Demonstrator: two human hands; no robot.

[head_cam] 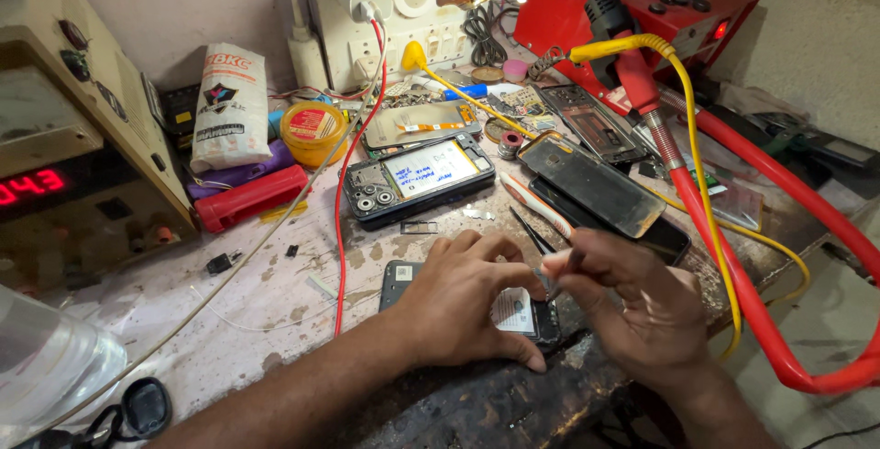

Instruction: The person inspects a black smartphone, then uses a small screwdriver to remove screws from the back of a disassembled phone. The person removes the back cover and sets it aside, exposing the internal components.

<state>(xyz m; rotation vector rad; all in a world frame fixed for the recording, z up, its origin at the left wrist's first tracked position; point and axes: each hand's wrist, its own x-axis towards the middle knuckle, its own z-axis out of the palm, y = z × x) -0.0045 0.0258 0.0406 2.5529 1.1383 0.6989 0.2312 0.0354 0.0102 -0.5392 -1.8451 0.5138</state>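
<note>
Phone (527, 313), opened and back-up, lies at the bench's (275, 302) near edge, six o'clock. Left hand (467, 298) presses flat over it, fingers spread. Right hand (632, 307), at three o'clock, pinches black tweezers (541, 243), fingers closed. Bare bench opens toward nine o'clock.

A worn, stained workbench (275, 293) fills the centre and lower frame; its front edge is dark and chipped. A pale plaster wall (183, 0) runs across the upper left. A white socket panel (403, 18) is mounted at upper centre. A textured grey floor (816, 37) occupies the upper right. Lighting is warm and even.
</note>
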